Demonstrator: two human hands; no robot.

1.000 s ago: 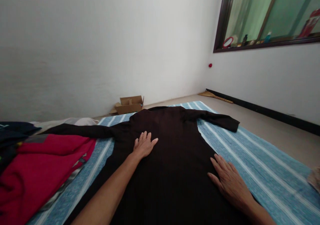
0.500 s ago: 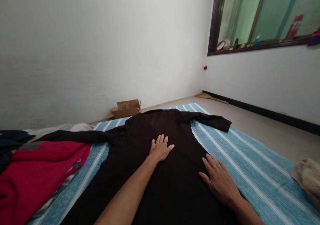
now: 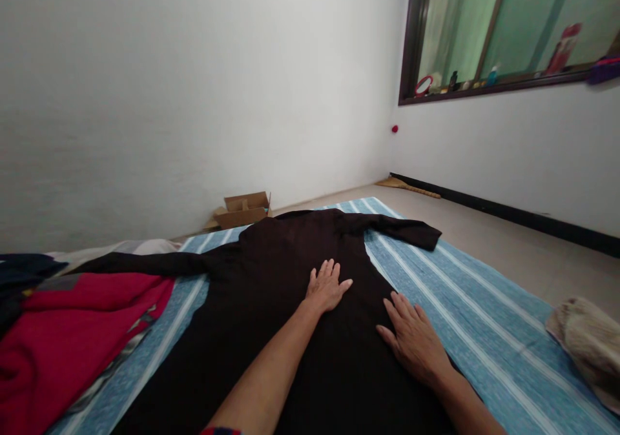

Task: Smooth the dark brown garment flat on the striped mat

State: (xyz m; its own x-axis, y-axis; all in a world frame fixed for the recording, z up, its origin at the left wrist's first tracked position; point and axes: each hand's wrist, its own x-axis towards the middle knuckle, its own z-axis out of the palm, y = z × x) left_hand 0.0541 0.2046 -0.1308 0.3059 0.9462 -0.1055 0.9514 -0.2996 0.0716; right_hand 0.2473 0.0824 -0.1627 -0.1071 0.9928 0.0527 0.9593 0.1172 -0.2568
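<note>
A long black garment (image 3: pixel 271 293) with sleeves, like a dress, lies spread out on a blue sheet with white stripes (image 3: pixel 460 286). One sleeve reaches left over a red cloth; the other points to the right across the sheet. My left hand (image 3: pixel 327 286) rests flat near the middle of the garment, fingers slightly spread. At the garment's right edge lies my right hand (image 3: pixel 414 338), palm down with its fingers stretched out. Neither hand grips anything. The garment's lower end runs out of view at the bottom.
Red cloth (image 3: pixel 92 319) and dark clothing (image 3: pixel 29 270) are heaped at the left. A beige cloth (image 3: pixel 588 344) lies at the right edge. An open cardboard box (image 3: pixel 245 212) stands by the wall, and a broom (image 3: pixel 411 187) lies on the floor below the window (image 3: pixel 513 28).
My left hand has slid a little to the right over the garment, towards my right hand. The view has shifted slightly to the right. The garment lies as before.
</note>
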